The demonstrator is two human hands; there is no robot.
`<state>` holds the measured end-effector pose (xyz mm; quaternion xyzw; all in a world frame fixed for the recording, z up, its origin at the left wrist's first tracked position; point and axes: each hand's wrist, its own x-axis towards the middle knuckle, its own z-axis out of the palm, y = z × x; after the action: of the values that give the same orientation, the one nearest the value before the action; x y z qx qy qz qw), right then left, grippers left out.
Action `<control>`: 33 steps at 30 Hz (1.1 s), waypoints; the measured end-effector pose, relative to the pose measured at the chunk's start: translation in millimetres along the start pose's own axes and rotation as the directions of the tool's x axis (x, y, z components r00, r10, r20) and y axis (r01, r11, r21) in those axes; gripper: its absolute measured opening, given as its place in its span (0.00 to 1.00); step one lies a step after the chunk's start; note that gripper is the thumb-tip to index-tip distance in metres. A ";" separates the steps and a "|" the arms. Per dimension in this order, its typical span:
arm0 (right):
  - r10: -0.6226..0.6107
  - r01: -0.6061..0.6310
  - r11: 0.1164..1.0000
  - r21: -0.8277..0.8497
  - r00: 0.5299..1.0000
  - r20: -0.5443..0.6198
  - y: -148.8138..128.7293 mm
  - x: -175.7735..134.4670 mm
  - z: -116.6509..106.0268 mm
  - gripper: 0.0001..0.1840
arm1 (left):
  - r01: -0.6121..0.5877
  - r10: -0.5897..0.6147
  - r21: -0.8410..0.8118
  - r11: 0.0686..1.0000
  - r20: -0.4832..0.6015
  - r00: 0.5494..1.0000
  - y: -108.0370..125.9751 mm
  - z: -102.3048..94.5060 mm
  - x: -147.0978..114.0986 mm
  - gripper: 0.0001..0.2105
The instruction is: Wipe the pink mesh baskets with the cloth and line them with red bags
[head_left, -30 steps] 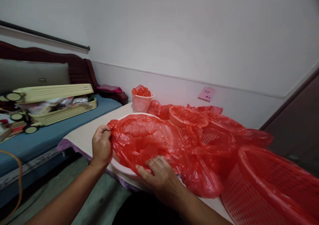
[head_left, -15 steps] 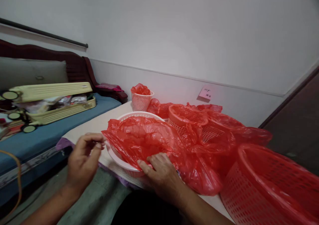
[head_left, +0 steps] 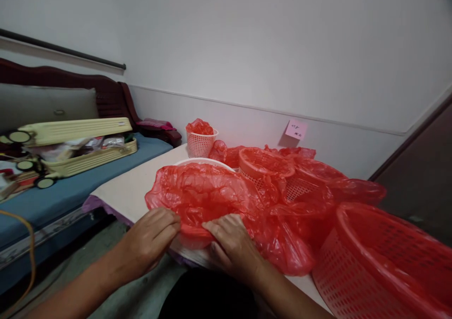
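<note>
A thin red plastic bag [head_left: 201, 194] is draped over a round white basket [head_left: 203, 162] at the near edge of the table. My left hand [head_left: 150, 243] presses the bag's edge against the basket's near rim, fingers closed on the plastic. My right hand [head_left: 231, 246] sits just beside it, fingers spread over the bag at the same rim. Most of the basket is hidden under the bag.
More baskets lined with red bags stand behind [head_left: 266, 166], a small white one [head_left: 200, 142] at the back, a large red one [head_left: 384, 267] at right. The pale table [head_left: 137, 187] meets a bed with an open yellow suitcase [head_left: 76, 147] on the left.
My left hand let go of the bag's left edge, swung out, then came in to the near rim beside my right hand. The bag now covers the basket's left side.
</note>
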<state>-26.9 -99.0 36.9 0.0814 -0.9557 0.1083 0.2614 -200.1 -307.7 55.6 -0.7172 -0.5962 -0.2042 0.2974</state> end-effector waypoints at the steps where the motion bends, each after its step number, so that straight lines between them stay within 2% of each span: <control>1: 0.003 -0.003 1.000 0.005 1.000 0.000 -0.6 -0.4 0.6 0.21 | 0.000 0.000 0.006 1.000 0.002 1.000 1.3 0.3 -3.6 0.13; 4: 0.011 -0.011 1.000 0.016 1.000 -0.008 -0.6 -2.3 1.8 0.22 | 0.057 -0.057 -0.007 0.998 0.067 0.996 2.7 4.8 -16.3 0.11; 7: 0.015 -0.015 1.000 0.016 1.000 -0.005 0.7 -3.2 0.4 0.21 | 0.213 -0.205 -0.088 0.973 0.094 0.974 0.2 6.7 -26.8 0.09; 10: -0.001 0.002 1.000 -0.013 1.000 0.016 -4.0 -2.2 -2.4 0.19 | 0.422 -0.418 -0.258 0.869 0.073 0.906 -2.6 -1.5 -26.9 0.05; 13: -0.032 0.033 0.999 -0.015 0.999 0.024 -15.1 -1.2 -3.2 0.16 | 0.492 -0.528 -0.300 0.817 -0.045 0.848 -1.9 -13.0 -15.4 0.04; 14: -0.045 0.045 0.999 0.002 0.999 0.026 -18.6 -1.2 -2.7 0.16 | 0.485 -0.523 -0.279 0.829 -0.078 0.849 -0.3 -14.9 -10.5 0.05; 16: -0.066 0.065 0.997 0.044 0.998 0.024 -22.6 -1.7 -1.3 0.18 | 0.421 -0.447 -0.212 0.882 -0.094 0.890 4.6 -13.4 -2.0 0.07; 19: -0.030 0.031 0.998 0.056 0.999 -0.014 -17.5 -4.0 1.1 0.17 | 0.207 -0.207 -0.098 0.973 0.012 0.978 12.0 1.6 2.6 0.13; 21: 0.007 -0.006 1.000 0.014 0.997 -0.077 -8.0 -6.6 1.3 0.15 | 0.076 -0.076 -0.007 0.997 0.054 0.996 12.8 14.7 0.4 0.16; 22: 0.016 -0.019 1.000 -0.020 0.994 -0.108 -2.5 -8.4 0.8 0.14 | 0.045 -0.047 0.034 0.998 0.057 0.997 11.6 20.5 -1.4 0.15; 25: 0.046 -0.066 0.991 -0.113 0.984 -0.173 12.0 -14.6 -3.2 0.16 | 0.059 -0.065 0.122 0.991 0.047 0.997 5.6 30.9 -5.8 0.12; 28: 0.151 -0.172 0.983 -0.061 0.953 -0.265 21.3 -19.2 -8.3 0.16 | 0.073 -0.078 0.142 0.987 0.025 0.997 6.3 32.3 -6.6 0.11; 31: 0.313 -0.311 0.948 0.066 0.879 -0.360 30.4 -19.0 -13.0 0.15 | 0.079 -0.074 0.107 0.991 -0.047 0.996 19.2 31.4 -6.8 0.10; 33: 0.420 -0.406 0.906 0.120 0.824 -0.381 38.4 -16.2 -15.2 0.15 | 0.084 -0.076 0.076 0.994 -0.094 0.993 31.4 31.8 -8.9 0.08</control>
<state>-14.0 -56.7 35.0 -0.1464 -0.8750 0.1927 0.4192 -173.3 -296.4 20.5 -0.6703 -0.6180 -0.2245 0.3441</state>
